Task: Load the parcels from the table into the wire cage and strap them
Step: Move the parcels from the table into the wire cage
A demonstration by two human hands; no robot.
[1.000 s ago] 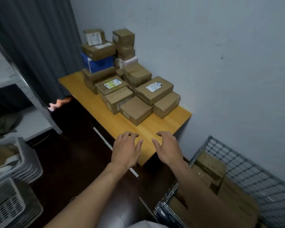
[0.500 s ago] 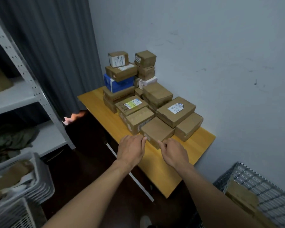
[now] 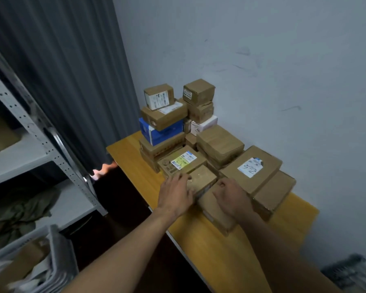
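Both hands have gone forward off the bare table (image 3: 209,250) and onto the boxes at its front, and the view has closed in on the pile; the left hand (image 3: 174,195) lies on the near left corner of a small box (image 3: 203,178), fingers spread and only loosely bent, gripping nothing; the right hand (image 3: 232,197) sits on the front box (image 3: 215,212), its fingers curled over the far top edge and holding it. The front box lies flat on the table, touching the small box behind it; its long visible edge runs parallel to the table's front edge, from far left to near right. The rest of the boxes (image 3: 220,142) stand stacked behind, against the wall and highest at the far corner; one flat box to the right bears a white label (image 3: 250,167). A blurred grey grid in the lower right corner is probably the wire cage (image 3: 355,273); it is well apart from the hands. At left stand a metal shelf (image 3: 19,153), a dark curtain (image 3: 72,81) and a white basket (image 3: 57,256).
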